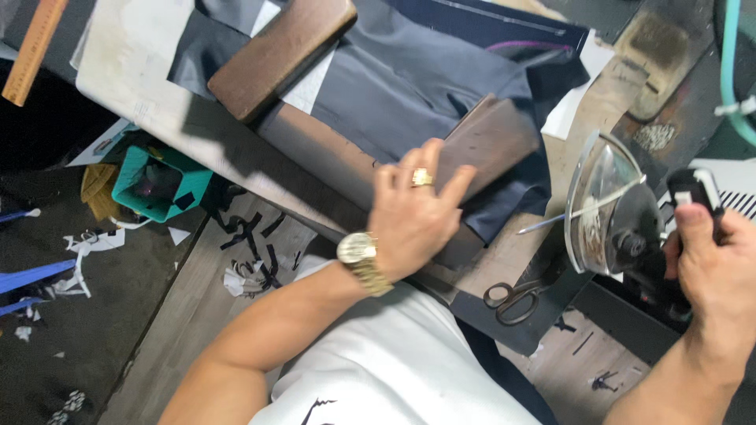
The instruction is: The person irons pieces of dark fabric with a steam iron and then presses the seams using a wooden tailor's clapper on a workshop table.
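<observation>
Setting: tailoring bench strewn with cloth, floor littered with scraps
Left hand: fingers spread flat, pressing a brown wooden block onto dark navy fabric
Right hand: closed around the black handle of a steam iron, tipped up at the bench's right edge
Nearby: scissors lie just below the iron; a second wooden block rests on the fabric farther up; teal box sits beside the bench
</observation>
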